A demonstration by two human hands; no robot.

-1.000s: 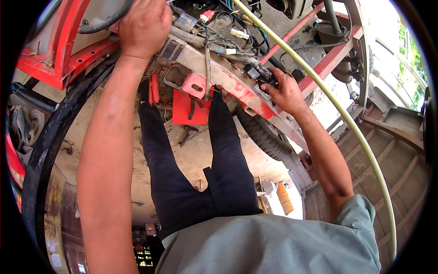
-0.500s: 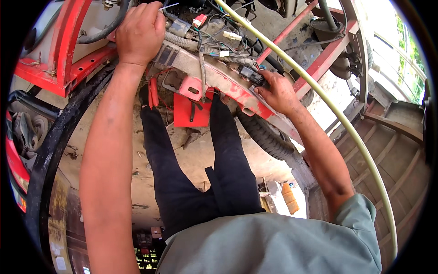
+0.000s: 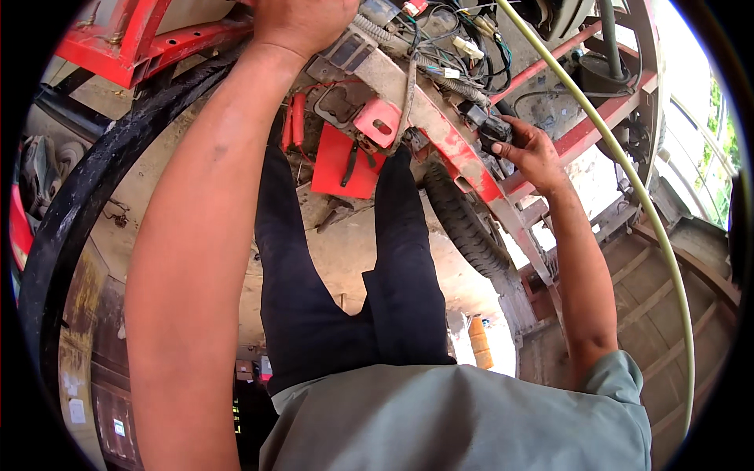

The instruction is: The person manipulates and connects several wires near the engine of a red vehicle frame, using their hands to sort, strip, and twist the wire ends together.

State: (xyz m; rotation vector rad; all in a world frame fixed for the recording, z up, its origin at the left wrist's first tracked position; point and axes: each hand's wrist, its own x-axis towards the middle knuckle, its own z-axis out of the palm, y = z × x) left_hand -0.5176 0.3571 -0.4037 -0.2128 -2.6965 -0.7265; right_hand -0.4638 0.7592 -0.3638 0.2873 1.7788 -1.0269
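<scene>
My right hand (image 3: 536, 155) holds a black box-shaped electrical connector (image 3: 488, 127) between thumb and fingers, beside the worn red-and-grey frame beam (image 3: 448, 129). Wires in a grey corrugated sleeve (image 3: 463, 88) run up to it. My left hand (image 3: 305, 22) is at the top edge, over the left end of the beam; its fingers are cut off by the picture's edge. Between the hands lies a tangle of thin wires (image 3: 440, 35) with a white plug (image 3: 469, 47) and a small red plug (image 3: 415, 7).
A long pale yellow hose or rod (image 3: 605, 118) arcs down the right side. Below the beam are a black tyre (image 3: 463, 220), a red flat panel (image 3: 345, 161) and red-handled pliers (image 3: 298, 119). A black curved bar (image 3: 102, 184) and red bracket (image 3: 141, 47) stand left.
The view has shifted, so the beam and wires appear farther right. My left hand has gone up to the top edge, its fingers now out of sight. My right hand still holds the connector.
</scene>
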